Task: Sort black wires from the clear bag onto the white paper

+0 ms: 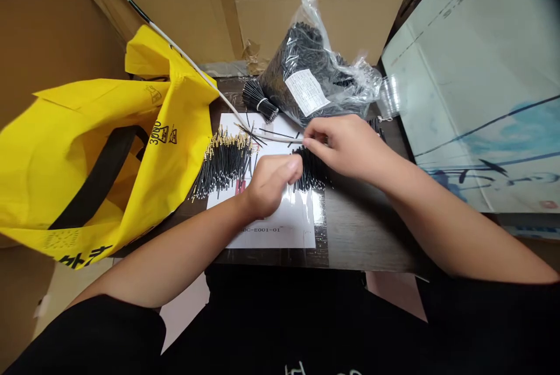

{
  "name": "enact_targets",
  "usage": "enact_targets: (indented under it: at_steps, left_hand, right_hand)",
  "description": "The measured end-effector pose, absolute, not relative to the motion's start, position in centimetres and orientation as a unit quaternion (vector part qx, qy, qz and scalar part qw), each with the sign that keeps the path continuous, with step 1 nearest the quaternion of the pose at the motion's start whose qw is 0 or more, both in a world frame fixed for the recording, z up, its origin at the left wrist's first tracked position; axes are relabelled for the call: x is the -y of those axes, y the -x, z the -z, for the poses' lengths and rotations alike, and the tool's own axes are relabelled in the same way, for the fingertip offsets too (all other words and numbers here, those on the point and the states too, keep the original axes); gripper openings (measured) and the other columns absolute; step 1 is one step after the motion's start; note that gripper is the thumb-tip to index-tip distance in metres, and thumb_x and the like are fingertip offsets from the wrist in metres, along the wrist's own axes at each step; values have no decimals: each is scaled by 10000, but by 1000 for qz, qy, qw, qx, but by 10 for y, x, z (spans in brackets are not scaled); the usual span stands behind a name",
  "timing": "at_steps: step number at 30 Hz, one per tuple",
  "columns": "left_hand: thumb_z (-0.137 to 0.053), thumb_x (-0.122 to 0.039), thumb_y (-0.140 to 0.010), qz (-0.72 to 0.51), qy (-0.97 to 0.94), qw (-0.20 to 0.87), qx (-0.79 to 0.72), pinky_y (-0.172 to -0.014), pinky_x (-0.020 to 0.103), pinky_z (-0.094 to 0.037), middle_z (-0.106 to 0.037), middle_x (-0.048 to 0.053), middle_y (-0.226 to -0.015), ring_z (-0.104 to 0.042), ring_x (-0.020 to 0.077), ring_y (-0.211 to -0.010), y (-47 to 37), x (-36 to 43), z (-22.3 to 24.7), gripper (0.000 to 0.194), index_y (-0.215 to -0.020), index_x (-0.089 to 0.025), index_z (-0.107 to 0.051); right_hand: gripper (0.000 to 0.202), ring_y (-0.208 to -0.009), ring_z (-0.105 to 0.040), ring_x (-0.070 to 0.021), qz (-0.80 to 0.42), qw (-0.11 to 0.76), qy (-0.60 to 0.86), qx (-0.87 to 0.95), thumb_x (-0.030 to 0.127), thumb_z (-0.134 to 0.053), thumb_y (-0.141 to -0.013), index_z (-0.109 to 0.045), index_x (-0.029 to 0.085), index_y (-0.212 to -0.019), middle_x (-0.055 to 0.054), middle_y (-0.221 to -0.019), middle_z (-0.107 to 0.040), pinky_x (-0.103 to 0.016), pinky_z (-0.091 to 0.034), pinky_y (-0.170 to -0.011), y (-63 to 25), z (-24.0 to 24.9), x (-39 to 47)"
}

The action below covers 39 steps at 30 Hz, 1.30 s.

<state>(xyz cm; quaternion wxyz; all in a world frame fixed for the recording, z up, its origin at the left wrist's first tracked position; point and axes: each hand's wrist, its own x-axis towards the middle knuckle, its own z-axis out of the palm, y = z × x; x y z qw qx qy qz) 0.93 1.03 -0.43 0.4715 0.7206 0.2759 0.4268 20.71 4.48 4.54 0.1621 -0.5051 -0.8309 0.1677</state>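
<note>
My right hand (pixel 339 140) is closed in a pinch, its thumb and forefinger meeting at the end of a thin white cable (pixel 275 137). Just below and to the left, my left hand (pixel 273 185) is curled into a fist with the thumb on top; whatever its fingers may hold is hidden. Left of that fist lies a pile of short black wires (pixel 225 159) with gold-coloured tips. A second heap of black wires (pixel 308 168) sits between and behind my hands, partly covered by them. Several loose wires lie near the cable. Under it all is a printed white sheet (pixel 280 235).
A yellow bag (pixel 175 112) with a black strap stands at the left. Behind are a clear plastic bag (pixel 301 54) full of black wires, a tied wire bundle (pixel 259 100) and clear plastic cups (pixel 389 97). Cardboard boxes (pixel 271 2) back the dark table (pixel 371 229); a printed pale box (pixel 459 72) stands right.
</note>
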Motion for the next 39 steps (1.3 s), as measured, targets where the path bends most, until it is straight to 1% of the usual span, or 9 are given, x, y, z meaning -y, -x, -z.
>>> enact_targets:
  at_steps: [3,5,8,11,19,23,30,35,39]
  left_hand:
    - [-364,-284,-1010,-342,-843,389,-146,-568,337,-286,-359,-16,-582,-336,141,-555,-12,-4,3,379,-639,-211,-340]
    - [-411,-264,-973,-295,-895,325,-78,-559,345,-290,-378,-20,-573,-343,147,-541,-14,0,3,345,-643,-217,-325]
    - [-433,-273,-955,-258,-920,291,-55,-553,355,-304,-436,-21,-570,-394,152,-536,-16,4,5,339,-637,-218,-331]
    - [-411,-299,-963,-262,-920,285,-65,-549,360,-312,-463,-18,-567,-430,155,-532,-16,4,6,346,-631,-220,-356]
    - [-408,-299,-963,-270,-919,276,-78,-542,357,-311,-472,-15,-554,-445,151,-520,-13,1,4,359,-616,-217,-370]
    - [-390,-310,-970,-264,-921,273,-89,-545,358,-325,-485,-12,-557,-457,150,-525,-13,0,3,373,-608,-218,-380]
    - [-404,-306,-968,-266,-921,270,-96,-541,357,-314,-469,-13,-561,-434,151,-524,-13,-1,6,365,-615,-216,-396]
    - [-404,-288,-982,-271,-905,311,-107,-557,345,-305,-432,-17,-571,-394,142,-534,-11,-3,3,368,-624,-211,-369]
    - [-377,-272,-1010,-300,-860,372,-178,-570,329,-297,-385,-19,-585,-354,130,-556,-9,-3,1,392,-625,-204,-344]
  right_hand:
    - [251,-857,-561,-175,-117,149,413,891,189,-501,-974,-740,237,-1033,-43,-951,-676,-319,-316,-712,-181,-42,-66]
    - [280,-933,-533,-200,-81,126,331,932,169,-497,-985,-749,257,-1071,-59,-1019,-664,-332,-311,-740,-157,-38,-78]
    - [262,-980,-497,-227,-18,60,263,963,174,-520,-994,-737,248,-1119,-84,-1092,-656,-344,-294,-746,-122,-31,-90]
    - [210,-1009,-496,-244,40,33,235,971,166,-525,-997,-722,208,-1056,-94,-1088,-655,-350,-296,-749,-101,-23,-93]
    - [168,-979,-522,-229,106,72,171,977,205,-519,-1024,-679,195,-975,-63,-1000,-647,-362,-281,-740,-98,-7,-100]
    - [178,-957,-506,-213,86,83,185,976,220,-518,-1031,-679,191,-960,-61,-985,-651,-360,-250,-720,-102,-11,-102]
    - [185,-795,-458,-162,1,81,214,973,145,-562,-972,-680,180,-834,-36,-804,-633,-349,-234,-706,-111,-24,-101]
    - [218,-802,-522,-156,-63,139,243,958,124,-520,-954,-713,167,-861,-41,-818,-648,-329,-310,-739,-119,-39,-102]
    - [202,-849,-611,-153,-170,151,279,933,149,-558,-940,-753,190,-972,-31,-926,-726,-311,-398,-795,-149,-83,-96]
